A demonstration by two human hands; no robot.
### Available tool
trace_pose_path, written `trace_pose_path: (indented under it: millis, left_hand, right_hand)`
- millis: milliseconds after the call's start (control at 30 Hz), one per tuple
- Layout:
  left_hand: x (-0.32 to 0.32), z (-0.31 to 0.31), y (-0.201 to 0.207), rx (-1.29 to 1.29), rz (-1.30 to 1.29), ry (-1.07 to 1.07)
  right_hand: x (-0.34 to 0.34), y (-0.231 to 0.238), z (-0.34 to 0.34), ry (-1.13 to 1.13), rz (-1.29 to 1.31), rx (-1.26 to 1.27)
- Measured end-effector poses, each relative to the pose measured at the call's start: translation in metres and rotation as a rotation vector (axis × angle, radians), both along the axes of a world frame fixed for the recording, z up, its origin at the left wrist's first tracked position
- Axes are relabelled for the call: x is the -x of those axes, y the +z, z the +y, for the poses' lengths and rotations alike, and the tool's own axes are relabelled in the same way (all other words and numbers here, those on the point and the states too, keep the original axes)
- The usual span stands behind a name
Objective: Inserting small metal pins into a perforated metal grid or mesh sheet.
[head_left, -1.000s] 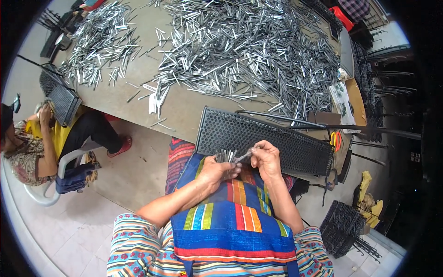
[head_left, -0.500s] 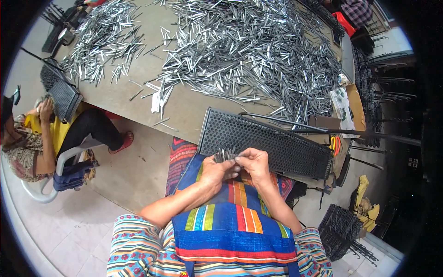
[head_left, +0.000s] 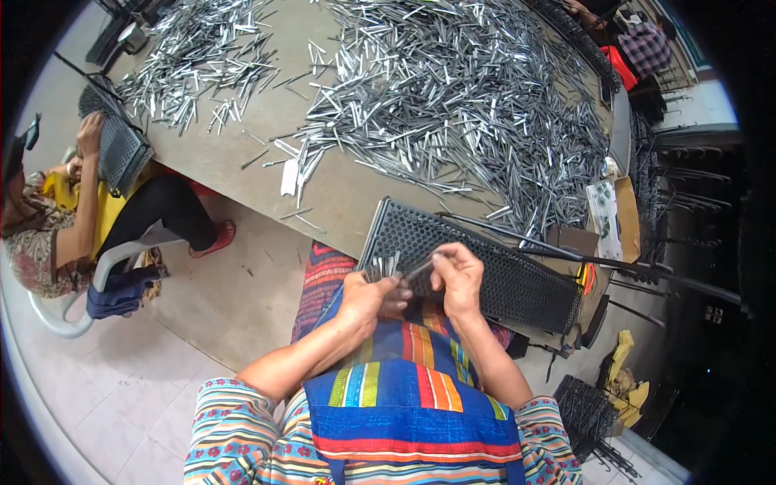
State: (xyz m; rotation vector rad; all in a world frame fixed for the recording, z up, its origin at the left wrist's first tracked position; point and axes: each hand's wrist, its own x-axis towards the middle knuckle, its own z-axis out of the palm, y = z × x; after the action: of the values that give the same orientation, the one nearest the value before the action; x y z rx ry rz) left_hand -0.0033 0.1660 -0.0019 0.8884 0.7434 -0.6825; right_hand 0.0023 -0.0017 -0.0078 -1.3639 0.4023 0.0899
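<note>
My left hand (head_left: 365, 297) is closed round a small bundle of thin grey metal strips (head_left: 381, 265), whose ends fan out above the fingers. Just to its right, my right hand (head_left: 461, 279) pinches a single grey strip (head_left: 420, 267) between thumb and forefinger, slanting toward the bundle. Behind both hands a black perforated panel (head_left: 501, 275) leans at a tilt from my lap against the table edge. Its face is covered in rows of small holes. A blue striped apron (head_left: 412, 420) lies over my lap beneath the wrists.
Loose metal strips (head_left: 469, 105) are heaped over the table (head_left: 210, 158), with a smaller pile at left. At left a seated co-worker (head_left: 69, 210) handles another black panel (head_left: 121, 153). An open carton (head_left: 618, 218), orange-handled scissors (head_left: 588, 277) and black racks (head_left: 586, 412) stand at right.
My right hand has drawn away from the left, with one strip now showing in its pinch. The left keeps its bundle. The co-worker's hand has risen onto their panel.
</note>
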Motion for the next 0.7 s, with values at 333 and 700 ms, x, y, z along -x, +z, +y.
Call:
trace_pose_path:
  millis: [333,700]
  left_hand:
    - [-0.006,0.005,-0.002,-0.004,-0.022,0.007]
    - [-0.01,0.005,-0.001,0.027,0.008,0.084]
  right_hand:
    - [-0.054,-0.01,0.026,-0.008,-0.381,0.417]
    - [-0.062,-0.022,0.028,0.061,-0.543,0.61]
